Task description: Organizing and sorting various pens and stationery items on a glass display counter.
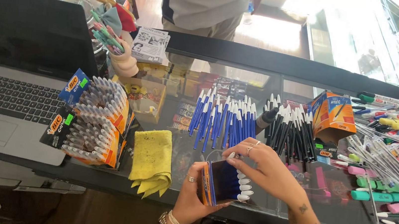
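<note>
Hands meet at the near edge of the glass counter [258, 211]. Left hand [192, 196], palm up from below, its fingers wrapped shut around a small open pen box [219, 182], which is tilted with its mouth to the right. Blue pens with white end caps stick out of the box mouth. Right hand [266, 167] comes in from the right, its fingers curled over the top of the box and touching the white-capped pen ends [245, 186]; whether they pinch one pen cannot be told.

Just left of the hands: folded yellow cloth [152, 161] lying flat on the counter. Further left: two tilted display packs of clear pens [93, 122], resting partly on an open laptop [7, 105].

Directly beyond the hands: row of loose blue pens [221, 122] fanned on the glass, then a row of black pens [292, 130] just beside it on the right. An orange pen box [333, 115], open, stands behind the black row. Far right: a crowded spread of clear pens, pastel highlighters [393, 171] and markers, filling that side of the counter.

Far edge: a printed card [149, 45] and a holder of pastel pens [111, 32]. A person [204, 2] in a light shirt stands across the counter.
</note>
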